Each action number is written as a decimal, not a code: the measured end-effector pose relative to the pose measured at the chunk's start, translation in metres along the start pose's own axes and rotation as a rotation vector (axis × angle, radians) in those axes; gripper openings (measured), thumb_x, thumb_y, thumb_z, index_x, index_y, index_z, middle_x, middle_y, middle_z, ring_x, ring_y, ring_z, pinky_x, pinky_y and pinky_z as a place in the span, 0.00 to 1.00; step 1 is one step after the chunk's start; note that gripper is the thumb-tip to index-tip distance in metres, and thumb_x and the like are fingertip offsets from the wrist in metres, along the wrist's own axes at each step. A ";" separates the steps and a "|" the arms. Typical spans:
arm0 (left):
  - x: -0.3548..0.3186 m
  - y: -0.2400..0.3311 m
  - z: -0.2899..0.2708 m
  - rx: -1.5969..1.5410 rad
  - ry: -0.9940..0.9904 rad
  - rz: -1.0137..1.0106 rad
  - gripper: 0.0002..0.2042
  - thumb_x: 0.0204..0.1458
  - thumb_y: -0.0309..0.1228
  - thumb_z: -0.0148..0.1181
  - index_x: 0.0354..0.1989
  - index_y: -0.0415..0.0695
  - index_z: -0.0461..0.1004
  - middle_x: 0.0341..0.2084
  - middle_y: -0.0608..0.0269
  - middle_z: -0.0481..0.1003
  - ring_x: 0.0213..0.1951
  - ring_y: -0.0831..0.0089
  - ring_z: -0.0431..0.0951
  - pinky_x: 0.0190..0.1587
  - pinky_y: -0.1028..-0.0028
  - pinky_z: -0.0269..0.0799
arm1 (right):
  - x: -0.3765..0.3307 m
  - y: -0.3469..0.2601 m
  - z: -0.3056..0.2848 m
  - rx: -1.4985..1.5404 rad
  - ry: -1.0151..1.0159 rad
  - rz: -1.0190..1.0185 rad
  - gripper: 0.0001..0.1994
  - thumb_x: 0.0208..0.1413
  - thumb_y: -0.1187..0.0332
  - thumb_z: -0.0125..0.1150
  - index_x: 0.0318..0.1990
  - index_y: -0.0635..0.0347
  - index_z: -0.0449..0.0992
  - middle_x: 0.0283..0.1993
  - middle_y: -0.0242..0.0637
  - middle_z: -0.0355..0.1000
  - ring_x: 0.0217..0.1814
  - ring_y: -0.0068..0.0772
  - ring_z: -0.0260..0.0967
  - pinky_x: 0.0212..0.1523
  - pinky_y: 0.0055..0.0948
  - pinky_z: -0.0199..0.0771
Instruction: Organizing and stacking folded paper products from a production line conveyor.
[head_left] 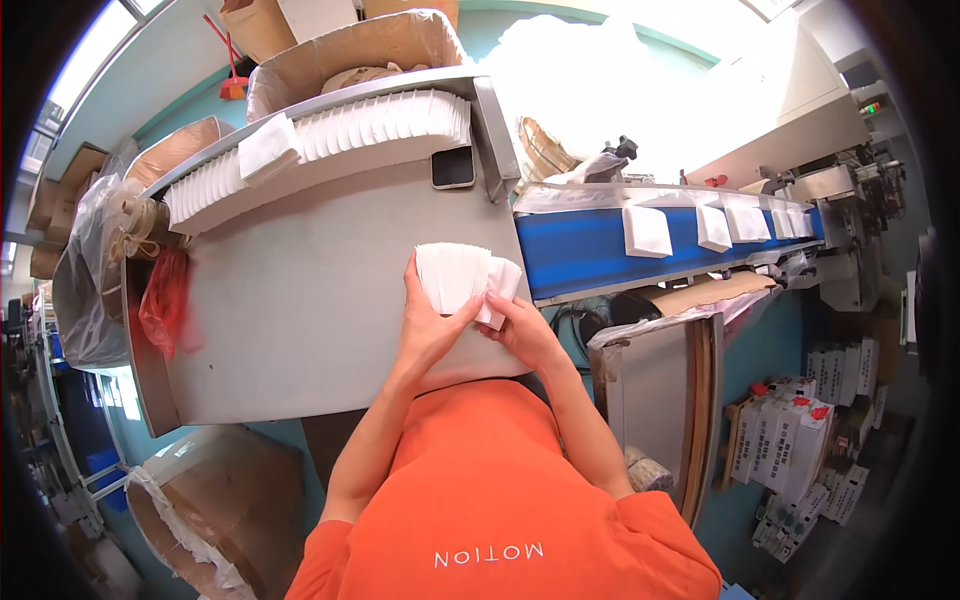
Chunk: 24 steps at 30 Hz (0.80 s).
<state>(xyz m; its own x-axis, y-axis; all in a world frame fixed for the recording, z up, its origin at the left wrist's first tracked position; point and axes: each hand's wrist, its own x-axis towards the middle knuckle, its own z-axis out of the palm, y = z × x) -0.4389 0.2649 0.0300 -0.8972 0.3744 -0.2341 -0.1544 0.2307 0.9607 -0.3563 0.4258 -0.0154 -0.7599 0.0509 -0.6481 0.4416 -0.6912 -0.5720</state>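
Observation:
My left hand [428, 322] and my right hand [520, 328] together hold a stack of white folded tissues [462, 274], standing on edge on the grey metal table [300, 300] near its right side. My left thumb presses the stack's front; my right fingers grip its right end. A long row of the same white tissues [330, 135] lies packed in a channel along the table's far edge.
A dark phone [453, 166] lies at the table's far right. A blue conveyor belt [590, 250] to the right carries white tissue stacks [646, 231]. A red plastic bag [166, 300] hangs at the table's left. Cardboard boxes [360, 50] stand behind; white cartons [790, 440] sit on the floor at right.

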 end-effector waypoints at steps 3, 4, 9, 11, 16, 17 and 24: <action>-0.002 0.005 0.001 0.001 -0.024 -0.011 0.46 0.48 0.35 0.69 0.69 0.35 0.43 0.60 0.45 0.62 0.61 0.58 0.66 0.60 0.67 0.65 | 0.003 -0.007 -0.005 0.129 0.220 -0.221 0.19 0.62 0.62 0.58 0.52 0.67 0.67 0.45 0.39 0.73 0.43 0.31 0.74 0.39 0.27 0.75; -0.002 0.005 0.001 -0.022 -0.040 -0.016 0.45 0.48 0.35 0.69 0.68 0.35 0.45 0.60 0.45 0.63 0.61 0.59 0.66 0.60 0.67 0.65 | 0.005 -0.011 -0.008 0.167 0.331 -0.303 0.20 0.62 0.60 0.57 0.53 0.68 0.66 0.45 0.40 0.72 0.43 0.32 0.74 0.40 0.28 0.76; 0.002 -0.014 0.013 -0.143 -0.142 0.041 0.42 0.50 0.34 0.67 0.67 0.34 0.47 0.59 0.47 0.63 0.60 0.60 0.67 0.60 0.67 0.65 | 0.003 -0.010 0.030 -0.559 0.263 -0.457 0.29 0.60 0.46 0.58 0.50 0.68 0.71 0.45 0.40 0.74 0.44 0.29 0.70 0.46 0.27 0.71; 0.001 -0.011 0.015 -0.124 -0.170 0.053 0.40 0.51 0.34 0.66 0.67 0.33 0.48 0.59 0.47 0.64 0.60 0.60 0.67 0.60 0.67 0.65 | 0.005 -0.007 0.035 -0.324 0.192 -0.413 0.23 0.60 0.51 0.59 0.48 0.66 0.73 0.39 0.36 0.74 0.39 0.23 0.70 0.38 0.23 0.71; 0.003 -0.016 0.007 -0.004 -0.036 0.100 0.35 0.54 0.33 0.63 0.67 0.35 0.51 0.59 0.48 0.63 0.60 0.61 0.66 0.59 0.66 0.65 | 0.001 -0.011 0.007 -0.195 0.182 -0.107 0.17 0.60 0.62 0.59 0.51 0.64 0.71 0.41 0.36 0.74 0.36 0.26 0.73 0.33 0.20 0.69; 0.003 -0.012 0.007 -0.002 -0.038 0.103 0.35 0.54 0.33 0.63 0.67 0.35 0.51 0.59 0.48 0.63 0.60 0.61 0.66 0.59 0.66 0.65 | 0.003 -0.008 0.002 -0.038 0.268 -0.180 0.18 0.60 0.61 0.59 0.52 0.65 0.70 0.42 0.38 0.74 0.37 0.28 0.74 0.34 0.21 0.72; 0.004 -0.021 0.017 -0.086 -0.275 0.102 0.32 0.63 0.32 0.53 0.72 0.42 0.47 0.65 0.51 0.59 0.62 0.64 0.65 0.61 0.69 0.62 | -0.001 -0.011 0.043 -0.631 0.293 -0.503 0.29 0.59 0.45 0.59 0.50 0.67 0.70 0.44 0.45 0.74 0.45 0.31 0.72 0.44 0.28 0.72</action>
<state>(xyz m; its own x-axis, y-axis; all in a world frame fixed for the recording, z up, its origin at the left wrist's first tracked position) -0.4322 0.2772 0.0061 -0.7662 0.6233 -0.1566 -0.1146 0.1073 0.9876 -0.3804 0.4026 0.0132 -0.8211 0.4880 -0.2961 0.3339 -0.0101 -0.9426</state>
